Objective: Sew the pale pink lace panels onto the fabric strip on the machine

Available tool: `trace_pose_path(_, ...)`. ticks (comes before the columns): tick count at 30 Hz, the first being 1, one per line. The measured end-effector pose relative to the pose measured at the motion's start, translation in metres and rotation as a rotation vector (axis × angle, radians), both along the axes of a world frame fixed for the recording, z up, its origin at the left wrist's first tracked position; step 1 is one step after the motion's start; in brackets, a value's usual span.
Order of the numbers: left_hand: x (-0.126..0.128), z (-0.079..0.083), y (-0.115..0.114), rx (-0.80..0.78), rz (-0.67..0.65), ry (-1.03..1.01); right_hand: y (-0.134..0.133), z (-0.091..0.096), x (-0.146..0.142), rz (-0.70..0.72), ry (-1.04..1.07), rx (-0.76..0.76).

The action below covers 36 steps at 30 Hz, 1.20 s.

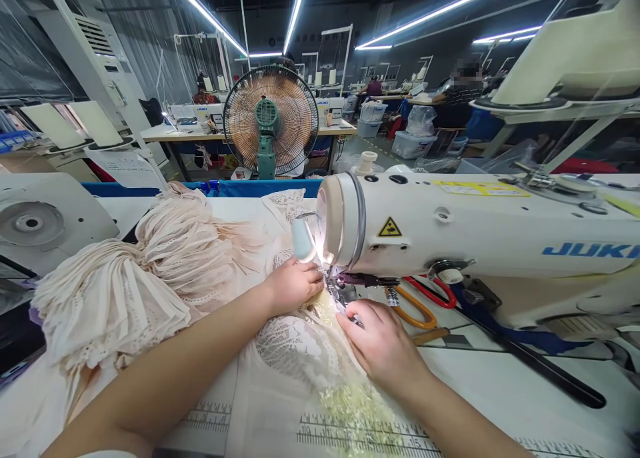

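Observation:
Cream lace fabric (285,345) with a pale yellow patterned part lies under the needle area of a white sewing machine (410,225). My left hand (293,286) rests on the fabric just left of the lit needle, its fingers bent and closed on the lace. On the near right side, my right hand (383,338) pinches the fabric's edge between thumb and fingers, close to the presser foot (336,295). A small metal part shows by the right fingertips; I cannot tell what it is. The fabric hangs toward me over a printed ruler scale (370,433).
Bundled cream lace pieces (165,258) are heaped on the left. Orange-handled scissors (417,308), a red handle (440,291) and a black bar (555,375) lie right, under the machine arm. A fan (270,121) stands beyond the table. Other people sit farther back.

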State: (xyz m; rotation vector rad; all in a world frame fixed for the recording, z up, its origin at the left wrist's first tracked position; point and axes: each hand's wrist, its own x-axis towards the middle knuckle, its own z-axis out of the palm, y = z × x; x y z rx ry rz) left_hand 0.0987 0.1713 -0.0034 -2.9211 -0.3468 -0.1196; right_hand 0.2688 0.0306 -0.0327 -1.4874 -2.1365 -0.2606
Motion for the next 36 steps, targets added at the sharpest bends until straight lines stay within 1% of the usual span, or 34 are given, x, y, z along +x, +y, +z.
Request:
trace_pose_path(2, -0.002, 0.007, -0.006, 0.007, 0.036, -0.052, -0.003, 0.002, 0.002, 0.005, 0.030, -0.032)
trace_pose_path(4, -0.003, 0.016, -0.015, -0.058, 0.049, -0.093, -0.009, 0.005, 0.005, 0.000, 0.089, -0.101)
trace_pose_path(5, -0.003, 0.020, -0.021, -0.122, 0.030, -0.081, -0.013, 0.007, 0.007, -0.014, 0.144, -0.150)
trace_pose_path(7, -0.003, 0.025, -0.032, -0.276, -0.028, 0.012, -0.025, 0.008, 0.009, -0.074, 0.314, -0.253)
trace_pose_path(9, -0.001, 0.027, -0.039, -0.412, -0.053, 0.117, -0.039, 0.008, 0.007, -0.191, 0.531, -0.341)
trace_pose_path(10, -0.001, 0.028, -0.040, -0.480, -0.041, 0.125, -0.047, 0.008, 0.005, -0.262, 0.641, -0.376)
trace_pose_path(11, -0.001, 0.028, -0.041, -0.566, -0.015, 0.090, -0.054, 0.007, 0.000, -0.326, 0.743, -0.403)
trace_pose_path(13, -0.003, 0.029, -0.039, -0.784, 0.053, -0.098, -0.067, 0.005, -0.013, -0.402, 0.903, -0.428)
trace_pose_path(14, -0.004, 0.030, -0.038, -0.908, 0.096, -0.221, -0.072, 0.004, -0.022, -0.400, 0.946, -0.428)
trace_pose_path(15, -0.005, 0.030, -0.037, -1.026, 0.145, -0.342, -0.075, 0.004, -0.031, -0.364, 0.955, -0.418)
trace_pose_path(17, -0.007, 0.030, -0.036, -1.204, 0.254, -0.530, -0.076, 0.006, -0.049, -0.204, 0.880, -0.406)
trace_pose_path(18, -0.008, 0.029, -0.036, -1.247, 0.306, -0.593, -0.074, 0.008, -0.055, -0.111, 0.817, -0.415)
trace_pose_path(19, -0.008, 0.027, -0.037, -1.250, 0.352, -0.636, -0.070, 0.010, -0.060, -0.039, 0.756, -0.428)
trace_pose_path(20, -0.009, 0.024, -0.037, -1.195, 0.390, -0.661, -0.066, 0.013, -0.062, 0.002, 0.707, -0.441)
trace_pose_path(21, -0.011, 0.021, -0.038, -1.088, 0.419, -0.659, -0.060, 0.015, -0.062, 0.007, 0.677, -0.455)
trace_pose_path(22, -0.013, 0.018, -0.040, -0.947, 0.439, -0.616, -0.055, 0.017, -0.059, -0.023, 0.662, -0.463)
trace_pose_path(23, -0.015, 0.015, -0.041, -0.795, 0.452, -0.527, -0.049, 0.018, -0.056, -0.069, 0.651, -0.467)
trace_pose_path(25, -0.019, 0.012, -0.045, -0.536, 0.467, -0.253, -0.042, 0.019, -0.047, -0.139, 0.623, -0.484)
trace_pose_path(27, -0.022, 0.012, -0.051, -0.384, 0.480, 0.004, -0.038, 0.018, -0.039, -0.166, 0.587, -0.523)
trace_pose_path(29, -0.021, 0.014, -0.055, -0.307, 0.489, 0.123, -0.037, 0.017, -0.035, -0.180, 0.556, -0.579)
trace_pose_path(31, -0.018, 0.017, -0.058, -0.275, 0.490, 0.150, -0.036, 0.017, -0.033, -0.210, 0.525, -0.649)
trace_pose_path(33, -0.014, 0.020, -0.059, -0.294, 0.494, 0.144, -0.035, 0.020, -0.032, -0.229, 0.485, -0.713)
trace_pose_path(36, -0.009, 0.023, -0.058, -0.324, 0.482, 0.156, -0.033, 0.024, -0.031, -0.226, 0.431, -0.754)
